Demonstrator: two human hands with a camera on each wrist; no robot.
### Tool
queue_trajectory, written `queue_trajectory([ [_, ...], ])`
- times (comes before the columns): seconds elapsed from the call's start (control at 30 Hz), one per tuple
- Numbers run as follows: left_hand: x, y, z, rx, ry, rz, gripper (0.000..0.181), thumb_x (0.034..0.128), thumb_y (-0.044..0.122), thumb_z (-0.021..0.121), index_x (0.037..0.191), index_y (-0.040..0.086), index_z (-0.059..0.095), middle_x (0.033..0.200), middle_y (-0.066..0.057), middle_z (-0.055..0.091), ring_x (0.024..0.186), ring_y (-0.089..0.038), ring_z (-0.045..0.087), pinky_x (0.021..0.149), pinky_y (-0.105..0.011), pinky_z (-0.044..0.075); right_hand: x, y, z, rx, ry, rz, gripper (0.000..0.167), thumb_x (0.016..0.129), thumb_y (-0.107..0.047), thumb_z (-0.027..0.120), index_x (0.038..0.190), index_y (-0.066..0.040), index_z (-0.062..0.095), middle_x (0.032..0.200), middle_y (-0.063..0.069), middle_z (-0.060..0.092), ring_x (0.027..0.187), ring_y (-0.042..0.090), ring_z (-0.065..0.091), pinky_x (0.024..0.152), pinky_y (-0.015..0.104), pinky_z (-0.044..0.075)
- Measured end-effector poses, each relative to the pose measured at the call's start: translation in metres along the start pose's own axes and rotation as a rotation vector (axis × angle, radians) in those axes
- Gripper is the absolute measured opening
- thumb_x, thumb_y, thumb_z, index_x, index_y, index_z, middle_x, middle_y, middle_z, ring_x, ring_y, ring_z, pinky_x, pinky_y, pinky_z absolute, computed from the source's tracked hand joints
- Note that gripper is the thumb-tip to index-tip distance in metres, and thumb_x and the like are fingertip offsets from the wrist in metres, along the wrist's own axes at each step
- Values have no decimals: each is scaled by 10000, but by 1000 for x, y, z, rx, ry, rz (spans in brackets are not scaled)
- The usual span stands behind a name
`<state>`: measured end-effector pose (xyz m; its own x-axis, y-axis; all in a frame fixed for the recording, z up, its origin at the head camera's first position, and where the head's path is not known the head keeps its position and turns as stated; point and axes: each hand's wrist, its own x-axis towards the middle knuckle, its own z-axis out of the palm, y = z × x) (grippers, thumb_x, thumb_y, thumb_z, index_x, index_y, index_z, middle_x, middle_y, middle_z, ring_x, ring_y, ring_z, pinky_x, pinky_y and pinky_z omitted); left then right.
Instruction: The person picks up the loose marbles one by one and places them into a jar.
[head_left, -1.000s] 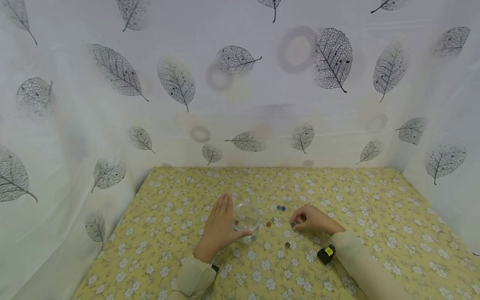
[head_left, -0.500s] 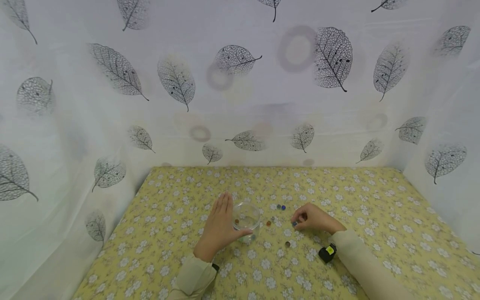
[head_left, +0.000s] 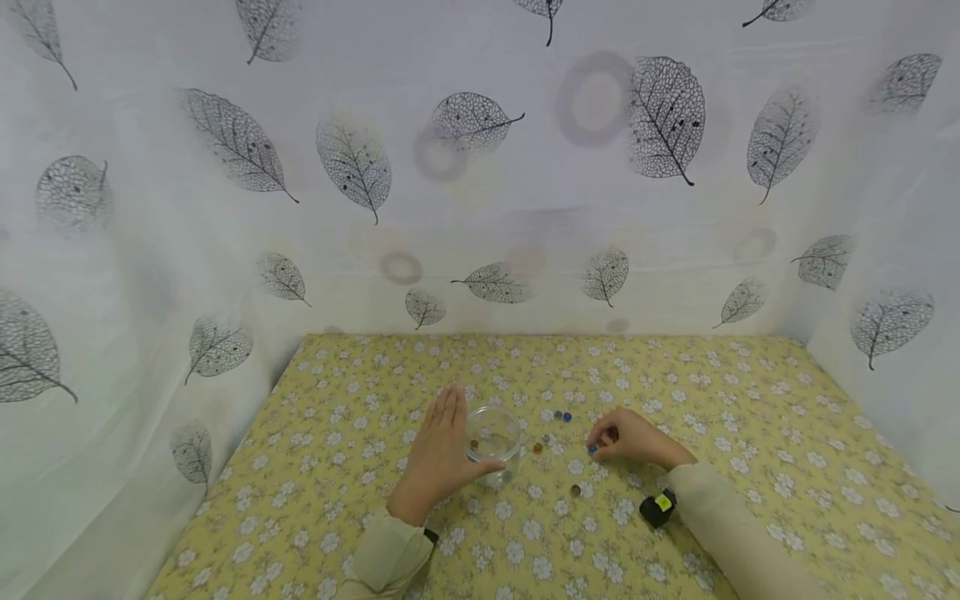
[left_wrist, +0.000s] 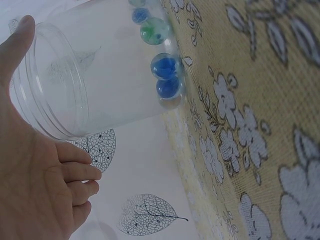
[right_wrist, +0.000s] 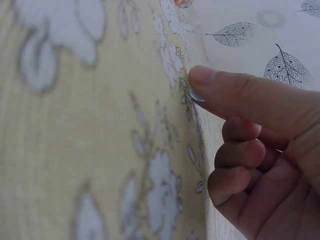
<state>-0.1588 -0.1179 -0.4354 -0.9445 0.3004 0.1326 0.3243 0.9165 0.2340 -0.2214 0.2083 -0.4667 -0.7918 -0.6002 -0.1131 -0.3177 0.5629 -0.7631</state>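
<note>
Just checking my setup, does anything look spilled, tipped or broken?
Nothing stands out. The clear jar stands upright with no visible damage; it looks sideways only because the left wrist view is turned. Loose marbles lie beside it, but nothing suggests a spill; the right hand pinches a bluish marble.

One clear jar (head_left: 493, 435) holds at least six glass marbles (left_wrist: 155, 31), though its curved wall may hide others. Five loose marbles (head_left: 537, 448) lie outside: two at two o'clock from the jar, two at three, one at four. One left hand (head_left: 441, 454), one right hand (head_left: 628, 437), one pinched marble (head_left: 592, 449).
</note>
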Motion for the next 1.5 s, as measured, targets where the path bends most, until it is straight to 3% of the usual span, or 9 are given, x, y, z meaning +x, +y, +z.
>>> queue_trajectory([
  [0.2,-1,0,1,-2,-3,-1,1172,737,739,561,1488,-52,131,1568,-202,92,1456,-336,151,1202,-467,159,-1,0,1,4,11,-12,68,821,-125,717,867,-75,724,548,-2,484,472,0,334,508,202,403],
  [0.7,-1,1,0,13,-3,5,1169,738,739,561,1484,-58,143,1565,-208,106,1455,-338,156,1199,-468,170,-4,-8,-12,-43,82,42,111,849,-122,688,928,-51,720,555,-61,436,472,14,331,500,216,414],
  [1.17,0,0,-1,-1,8,7,1164,733,717,592,1481,-63,158,1563,-216,115,1449,-352,166,1195,-477,179,-1,-24,-32,-46,141,-5,207,848,-170,694,983,-14,706,588,-55,428,496,13,316,573,216,462],
  [1.5,0,0,0,13,11,9,1170,738,729,571,1486,-54,130,1564,-212,109,1452,-346,163,1197,-470,176,4,-39,-41,-35,181,-2,257,855,-161,688,1037,19,690,607,-31,428,510,36,327,548,229,407],
])
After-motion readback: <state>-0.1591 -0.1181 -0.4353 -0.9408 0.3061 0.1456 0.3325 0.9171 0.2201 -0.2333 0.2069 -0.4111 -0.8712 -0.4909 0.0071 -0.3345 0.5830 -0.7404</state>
